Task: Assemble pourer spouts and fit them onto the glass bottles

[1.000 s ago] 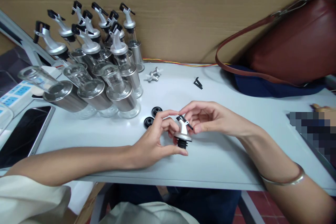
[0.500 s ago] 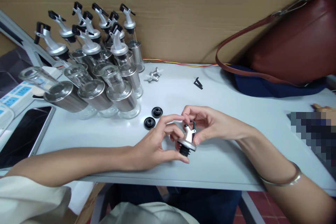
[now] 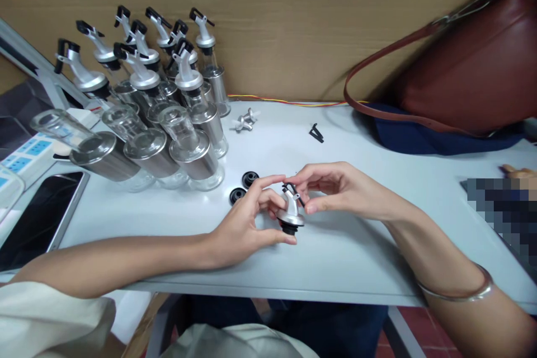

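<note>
A silver bottle pourer [image 3: 290, 213] with a ribbed black stopper is held above the table by my left hand [image 3: 247, 221], its thumb under the stopper and its fingers behind the spout. At the pourer's top, my right hand [image 3: 335, 193] has thumb and fingers closed on the black flip lever [image 3: 298, 193]. Two round black caps [image 3: 250, 179] lie just beyond my left hand, one partly covered by it. Farther back are small silver pourer parts [image 3: 245, 121] and a couple of thin black levers [image 3: 316, 133].
Several glass-and-steel bottles [image 3: 204, 117] with pourers stand at back left; three bottles without pourers [image 3: 191, 159] are in front. A phone [image 3: 39, 218] and power strip [image 3: 31, 151] lie left. A brown bag [image 3: 465, 72] sits back right. Another person's hand [image 3: 518, 172] shows at far right.
The black lever now sits across the top of the spout and slants down the right side. Both hands have shifted slightly, and the pourer has moved a little left and up.
</note>
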Demonstrator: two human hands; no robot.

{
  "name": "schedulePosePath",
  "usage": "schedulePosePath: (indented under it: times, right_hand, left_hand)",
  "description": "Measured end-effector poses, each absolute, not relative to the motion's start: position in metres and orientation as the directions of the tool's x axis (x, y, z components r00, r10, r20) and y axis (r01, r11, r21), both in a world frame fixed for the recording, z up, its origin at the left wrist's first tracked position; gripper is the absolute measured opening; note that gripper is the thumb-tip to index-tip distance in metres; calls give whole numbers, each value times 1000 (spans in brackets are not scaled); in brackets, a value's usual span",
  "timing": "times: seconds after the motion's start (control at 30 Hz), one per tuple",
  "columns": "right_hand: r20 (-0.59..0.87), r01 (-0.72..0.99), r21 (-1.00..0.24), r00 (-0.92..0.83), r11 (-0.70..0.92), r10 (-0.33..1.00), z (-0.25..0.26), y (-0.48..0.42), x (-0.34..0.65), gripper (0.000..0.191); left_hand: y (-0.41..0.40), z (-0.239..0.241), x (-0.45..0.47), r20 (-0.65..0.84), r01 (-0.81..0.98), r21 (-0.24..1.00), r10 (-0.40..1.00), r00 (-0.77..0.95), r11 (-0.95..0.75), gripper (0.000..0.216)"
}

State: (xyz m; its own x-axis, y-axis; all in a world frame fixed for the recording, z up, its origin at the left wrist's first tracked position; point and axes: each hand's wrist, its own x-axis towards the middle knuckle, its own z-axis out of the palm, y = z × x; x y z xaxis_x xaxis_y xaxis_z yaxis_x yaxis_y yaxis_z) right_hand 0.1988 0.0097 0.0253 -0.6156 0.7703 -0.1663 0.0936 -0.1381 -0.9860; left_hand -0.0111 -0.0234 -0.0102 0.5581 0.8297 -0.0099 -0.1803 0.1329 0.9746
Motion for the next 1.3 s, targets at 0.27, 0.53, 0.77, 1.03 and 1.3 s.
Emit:
schedulePosePath:
  times: [0.27, 0.53, 0.77, 1.03, 1.3]
  right_hand:
    - [-194, 149, -981, -642, -128, 742, 32, 11, 207, 27]
    - [-123, 38, -989, -738, -142, 664, 29, 4, 196, 46]
    - [-49, -8, -997, -645, -71, 763, 31, 2, 193, 30]
    - [125, -183, -981, -309, 70, 943, 35, 6, 197, 28]
    - [81, -271, -962, -174, 32, 981, 29, 8, 189, 26]
  left_hand:
    - [-26, -16, -14, 39, -146, 987, 801, 597, 60, 67]
    - [-27, -11, -22, 530, -12, 735, 564, 633, -678, 34]
    - [-21, 6, -18, 520, 343, 360, 491, 699, -868, 33]
    - [-5, 116, -59, 542, 728, -101, 576, 612, -678, 27]
    - [16, 127, -109, 171, 878, -103, 861, 478, -467, 34]
